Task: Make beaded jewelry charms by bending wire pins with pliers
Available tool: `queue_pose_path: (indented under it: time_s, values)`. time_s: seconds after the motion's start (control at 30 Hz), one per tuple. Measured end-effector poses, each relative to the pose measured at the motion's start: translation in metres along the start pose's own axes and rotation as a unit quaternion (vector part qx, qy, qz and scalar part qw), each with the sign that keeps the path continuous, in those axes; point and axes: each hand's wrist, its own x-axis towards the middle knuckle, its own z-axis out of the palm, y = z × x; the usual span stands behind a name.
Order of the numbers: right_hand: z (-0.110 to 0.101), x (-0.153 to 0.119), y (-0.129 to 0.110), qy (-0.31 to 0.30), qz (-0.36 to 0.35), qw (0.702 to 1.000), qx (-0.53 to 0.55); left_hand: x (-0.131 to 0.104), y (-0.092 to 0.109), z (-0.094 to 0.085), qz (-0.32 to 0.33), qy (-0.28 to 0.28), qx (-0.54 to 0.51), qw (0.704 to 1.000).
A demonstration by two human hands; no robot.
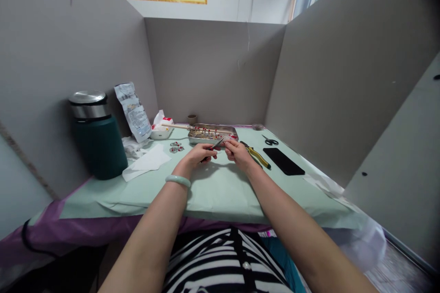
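Note:
My left hand [201, 153], with a pale green bangle [178, 180] at the wrist, is closed around small pliers [217, 143] whose slim metal tip points up and right. Just across from that tip, my right hand [237, 153] pinches something too small to make out. Behind both hands sits a metal tray [193, 139] of beads and small parts, some of them red. Several red-and-silver ornaments [176, 147] lie left of my left hand. Yellow-handled pliers [259, 157] rest beside my right hand.
Black scissors [271, 141] and a black phone [283, 161] lie at the right. On the left stand a green flask [99, 146], a foil pouch [133, 112], a tissue pack [162, 132] and white paper [146, 163]. A stick [177, 126] crosses the tray's edge. Grey partitions [213, 68] enclose the table.

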Motion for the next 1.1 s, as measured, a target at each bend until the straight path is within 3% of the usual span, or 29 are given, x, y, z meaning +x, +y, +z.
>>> queue_pose_path:
  time_s: [0.13,0.33,0.57,0.83,1.1]
  values:
    - [0.002,0.002,0.004,0.047,-0.012,0.998,-0.035,0.003,-0.001,0.002,-0.007,0.047,0.075,0.996]
    - [0.006,0.003,0.007,0.083,-0.039,0.992,-0.082,0.007,-0.004,0.004,0.019,0.059,0.128,0.99]
    - [0.004,0.006,0.011,0.102,-0.055,0.987,-0.111,0.003,0.002,0.005,0.019,0.056,0.146,0.988]
    - [0.004,0.006,0.009,0.099,-0.039,0.99,-0.09,0.007,-0.005,0.005,0.039,0.052,0.131,0.989]
    - [0.004,0.005,0.01,0.129,-0.075,0.972,-0.183,0.004,-0.001,0.007,0.041,0.059,0.13,0.989]
